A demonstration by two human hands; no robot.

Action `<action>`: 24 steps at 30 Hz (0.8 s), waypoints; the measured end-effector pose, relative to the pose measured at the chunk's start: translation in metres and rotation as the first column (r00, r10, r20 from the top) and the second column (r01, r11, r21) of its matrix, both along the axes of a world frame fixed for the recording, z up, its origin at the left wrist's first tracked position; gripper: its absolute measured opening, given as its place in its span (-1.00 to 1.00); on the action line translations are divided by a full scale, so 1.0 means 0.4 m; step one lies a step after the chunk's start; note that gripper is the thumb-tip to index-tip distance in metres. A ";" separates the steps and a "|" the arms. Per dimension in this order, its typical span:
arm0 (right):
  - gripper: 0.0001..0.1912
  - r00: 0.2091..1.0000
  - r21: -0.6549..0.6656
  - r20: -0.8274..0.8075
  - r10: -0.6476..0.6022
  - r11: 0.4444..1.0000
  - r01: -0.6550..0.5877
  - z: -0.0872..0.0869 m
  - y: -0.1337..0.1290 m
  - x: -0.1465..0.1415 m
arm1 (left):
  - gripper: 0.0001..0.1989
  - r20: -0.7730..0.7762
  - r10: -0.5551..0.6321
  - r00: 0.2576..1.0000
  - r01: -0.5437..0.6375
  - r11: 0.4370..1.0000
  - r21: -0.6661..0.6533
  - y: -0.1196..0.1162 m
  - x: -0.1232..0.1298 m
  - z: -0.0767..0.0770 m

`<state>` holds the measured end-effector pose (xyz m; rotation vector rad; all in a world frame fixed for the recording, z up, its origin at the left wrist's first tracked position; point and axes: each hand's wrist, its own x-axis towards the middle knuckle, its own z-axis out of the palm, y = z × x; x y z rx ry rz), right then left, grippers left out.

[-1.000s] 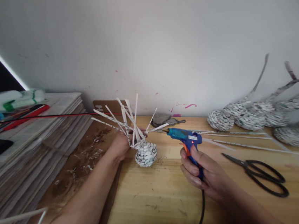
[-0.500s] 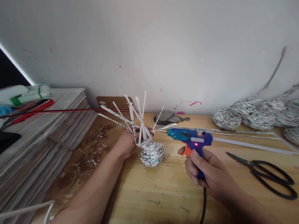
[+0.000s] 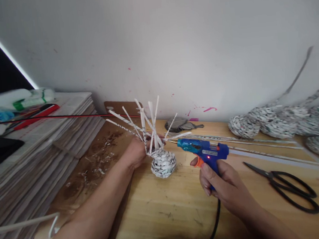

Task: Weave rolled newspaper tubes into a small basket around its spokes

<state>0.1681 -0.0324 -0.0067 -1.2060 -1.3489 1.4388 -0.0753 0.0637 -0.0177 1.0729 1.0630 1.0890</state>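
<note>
A round ball woven from printed paper strips [image 3: 163, 164] has several stiff paper sticks fanning upward from its top. My left hand [image 3: 138, 151] is closed around the base of the sticks, behind and left of the ball; its fingertips are partly hidden. In my right hand [image 3: 220, 179] is a blue glue gun [image 3: 202, 148] with an orange trigger and a lit red light, one finger on the trigger. Its metal nozzle points left, close to the sticks just above the ball. Whether the nozzle touches them I cannot tell.
Black-handled scissors [image 3: 286, 186] lie right on the wooden table [image 3: 157, 217]. Long paper sticks [image 3: 243, 144] and a grey cloth [image 3: 181, 125] lie behind the gun. Several woven balls [image 3: 280, 123] sit back right. A newspaper stack [image 3: 73, 131] stands left. The gun's black cord [image 3: 217, 223] runs toward me.
The glue gun has shifted slightly left and its nozzle is a little lower, nearer the sticks. My left hand keeps its hold. The whole view has shifted slightly.
</note>
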 end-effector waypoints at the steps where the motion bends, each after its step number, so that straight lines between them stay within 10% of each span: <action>1: -0.57 1.000 0.000 0.012 -0.002 1.000 0.002 0.000 0.000 0.000 | -0.63 0.001 -0.006 1.000 0.006 1.000 0.001 0.000 -0.001 -0.001; 24: -0.57 0.982 0.045 0.186 -0.041 0.998 0.033 0.018 -0.011 -0.003 | -0.66 -0.079 -0.031 0.996 0.031 1.000 0.001 -0.004 0.001 0.005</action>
